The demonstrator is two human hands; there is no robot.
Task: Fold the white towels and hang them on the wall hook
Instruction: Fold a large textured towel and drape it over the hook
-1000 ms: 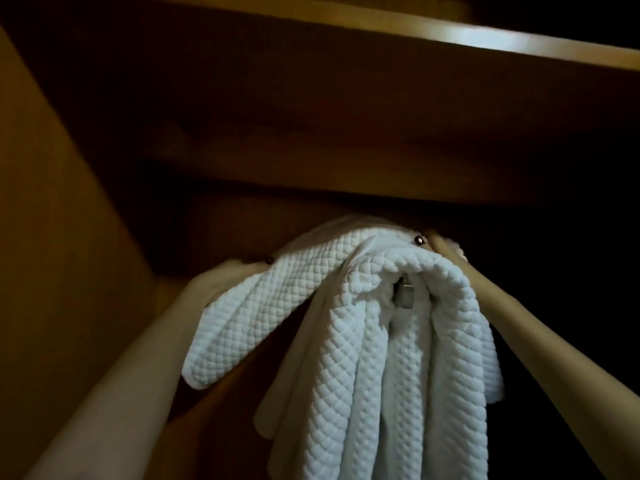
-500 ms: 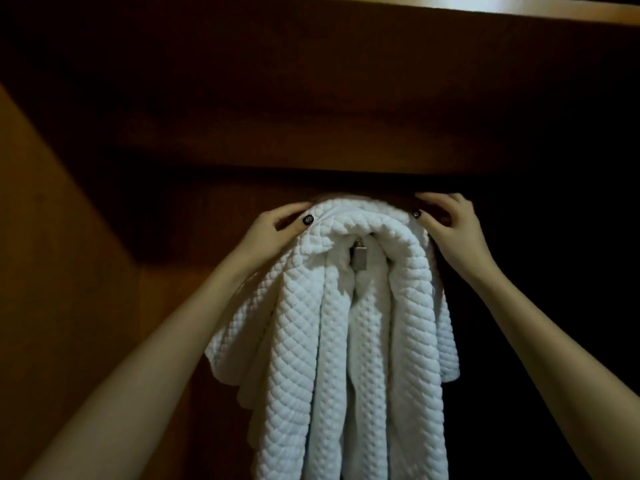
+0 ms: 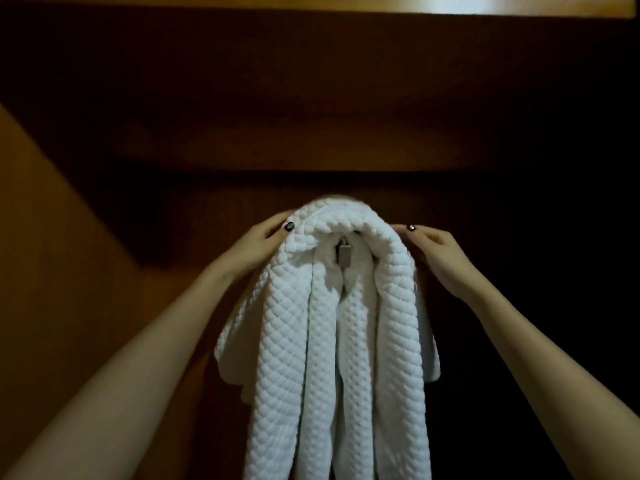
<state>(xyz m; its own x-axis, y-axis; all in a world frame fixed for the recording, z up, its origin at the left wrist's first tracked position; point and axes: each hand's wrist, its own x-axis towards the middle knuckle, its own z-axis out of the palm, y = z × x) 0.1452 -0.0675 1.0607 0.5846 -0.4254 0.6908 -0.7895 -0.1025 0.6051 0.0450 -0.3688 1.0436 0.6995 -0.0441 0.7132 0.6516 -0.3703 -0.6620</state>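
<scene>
Against the dark wooden back wall (image 3: 346, 188), below a lit wooden ledge (image 3: 450, 5), the white towels (image 3: 332, 341) hang from the wall hook (image 3: 345, 254). Their long axis runs straight up and down: the bunched top arches over the hook, and the folds fall in several long vertical ropes that run out of the bottom of the view. A shorter flap sticks out to the left partway down, and another shows at the right edge. The cloth is thick and white, quilted in a small diamond pattern, and it puckers into a hood around the small grey metal hook, which shows in the gap at the top.

The left hand (image 3: 256, 247) lies against the upper left shoulder of the bundle, its fingers (image 3: 277, 225) curled loosely onto the cloth, dark-painted thumbnail on the towel's edge. The right hand (image 3: 440, 254) sits at the upper right shoulder, fingertips touching the fabric there, the rest of the hand just beside it. Whether either hand pinches the towel or only rests on it, I cannot tell. Both bare forearms reach up from the lower corners.
</scene>
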